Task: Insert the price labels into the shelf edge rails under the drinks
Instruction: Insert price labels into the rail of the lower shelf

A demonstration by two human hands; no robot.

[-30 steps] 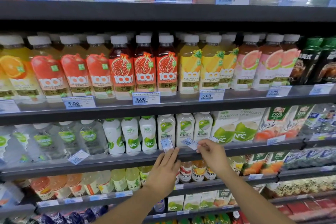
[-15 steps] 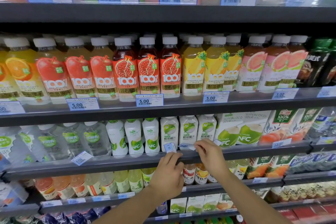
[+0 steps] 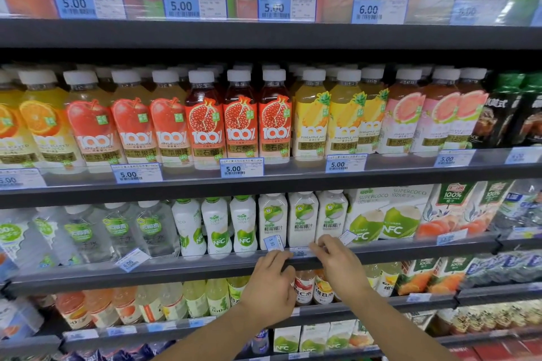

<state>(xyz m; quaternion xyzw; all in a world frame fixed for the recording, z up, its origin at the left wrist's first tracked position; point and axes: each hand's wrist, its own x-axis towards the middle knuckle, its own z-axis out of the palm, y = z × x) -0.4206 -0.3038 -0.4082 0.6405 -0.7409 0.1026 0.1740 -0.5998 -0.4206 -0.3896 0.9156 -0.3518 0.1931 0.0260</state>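
Note:
My left hand [image 3: 271,287] rests its curled fingers on the clear edge rail [image 3: 205,268] of the third shelf. A small blue-and-white price label [image 3: 274,243] marked 5.50 sticks up from its fingertips. My right hand [image 3: 341,265] pinches the right end of a second price label [image 3: 299,252], which lies flat along the rail between the two hands. Both labels are under white coconut drink bottles [image 3: 302,218]. The lower edge of the flat label is hidden by the rail.
Two more labels sit crooked on this rail, one at the left [image 3: 132,259] and one [image 3: 347,237] right of my right hand. The shelves above carry straight labels [image 3: 242,167] under the juice bottles [image 3: 240,123]. Lower shelves hold more drinks.
The view has moved closer to the shelf. My right hand has brought its label from tilted in the air down flat into the rail. My left hand has settled onto the rail edge.

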